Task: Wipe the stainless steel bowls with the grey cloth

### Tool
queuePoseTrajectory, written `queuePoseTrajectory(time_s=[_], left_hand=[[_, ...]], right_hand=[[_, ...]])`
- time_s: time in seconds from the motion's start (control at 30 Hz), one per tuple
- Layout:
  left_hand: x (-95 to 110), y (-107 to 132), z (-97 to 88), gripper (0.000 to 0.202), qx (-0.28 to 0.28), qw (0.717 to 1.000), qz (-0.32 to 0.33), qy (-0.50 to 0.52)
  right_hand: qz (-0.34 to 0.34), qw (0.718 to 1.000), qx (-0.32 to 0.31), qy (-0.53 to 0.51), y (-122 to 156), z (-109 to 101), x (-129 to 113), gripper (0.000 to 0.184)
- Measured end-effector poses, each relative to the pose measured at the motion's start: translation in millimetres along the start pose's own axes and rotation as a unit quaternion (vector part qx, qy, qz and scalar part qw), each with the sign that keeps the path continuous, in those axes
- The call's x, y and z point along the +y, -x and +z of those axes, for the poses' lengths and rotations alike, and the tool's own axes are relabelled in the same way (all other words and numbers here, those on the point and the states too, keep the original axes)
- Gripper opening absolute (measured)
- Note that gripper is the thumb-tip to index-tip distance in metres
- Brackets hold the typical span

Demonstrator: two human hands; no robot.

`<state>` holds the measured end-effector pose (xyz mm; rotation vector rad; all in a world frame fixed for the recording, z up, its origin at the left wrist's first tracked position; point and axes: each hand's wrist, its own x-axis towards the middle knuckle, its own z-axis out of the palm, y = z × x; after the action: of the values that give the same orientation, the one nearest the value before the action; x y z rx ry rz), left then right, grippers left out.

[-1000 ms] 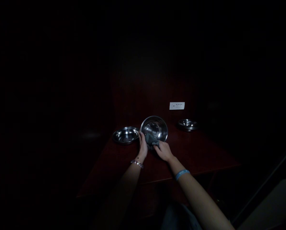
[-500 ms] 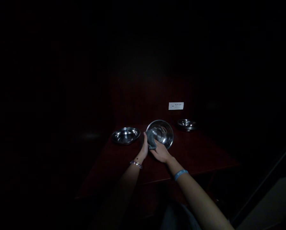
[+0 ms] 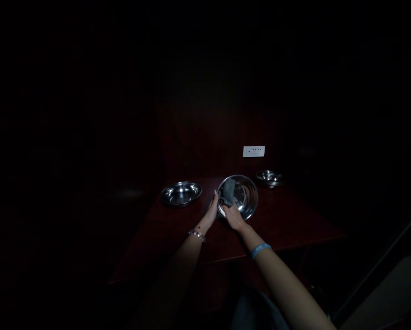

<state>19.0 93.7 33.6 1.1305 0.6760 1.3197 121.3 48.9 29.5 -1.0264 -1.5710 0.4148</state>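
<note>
A shiny steel bowl (image 3: pixel 249 195) is tilted on its side above the table, its inside facing me. My left hand (image 3: pixel 210 211) grips its left rim, thumb along the edge and the other fingers hidden behind the bowl. In my right hand (image 3: pixel 233 217) is a grey cloth (image 3: pixel 229 191), pressed against the inner left wall of the bowl. The right fingertips are covered by the cloth.
The dark red table (image 3: pixel 191 233) carries a wide steel dish (image 3: pixel 181 194) on the left and some stacked steel bowls (image 3: pixel 269 178) at the back right. A white socket plate (image 3: pixel 254 151) is on the back wall. Surroundings are very dark.
The bowl has shifted right and slightly down, turning a little. My right hand has moved the cloth from the left rim further into the bowl. My left hand followed slightly right.
</note>
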Motion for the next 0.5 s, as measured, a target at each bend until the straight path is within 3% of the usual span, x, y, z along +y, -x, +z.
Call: queuePoseTrajectory(time_s=[0.23,0.5], left_hand=[[-5,-4,-6.9,0.065,-0.043,0.999,0.008,-0.013],[3,-3,-5.9,0.065,-0.019,1.000,0.009,0.017]], right_hand=[[-0.050,0.999,-0.018,0.013,-1,-2,3,0.050],[-0.089,0.990,-0.083,0.076,1,-7,-10,0.052]])
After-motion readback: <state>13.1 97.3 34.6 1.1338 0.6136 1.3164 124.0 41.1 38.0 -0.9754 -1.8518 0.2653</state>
